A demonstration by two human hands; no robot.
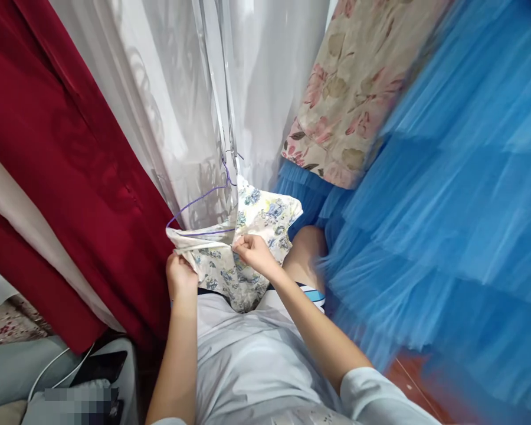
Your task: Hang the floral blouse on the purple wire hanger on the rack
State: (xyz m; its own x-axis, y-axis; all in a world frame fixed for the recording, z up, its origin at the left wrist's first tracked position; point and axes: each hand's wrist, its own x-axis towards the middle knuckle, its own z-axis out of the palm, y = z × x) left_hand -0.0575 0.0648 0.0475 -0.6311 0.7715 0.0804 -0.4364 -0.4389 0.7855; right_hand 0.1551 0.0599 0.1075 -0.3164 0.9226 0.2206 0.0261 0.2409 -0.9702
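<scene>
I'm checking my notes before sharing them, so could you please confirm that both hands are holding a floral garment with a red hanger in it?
Not quite: the hanger is purple, not red, as the head view shows. The left hand and right hand are indeed both holding the floral garment.

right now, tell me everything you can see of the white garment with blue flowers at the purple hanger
The white garment with blue flowers has yellowish touches and looks like thin, soft cloth. A plain pale edge shows on the left. It is creased and spread unevenly above the lap, its lower part dipping between the thighs. The left hand grips its left edge; the right hand pinches it near the middle. The thin purple hanger meets its left end; the hanger's far side is hidden.
</scene>
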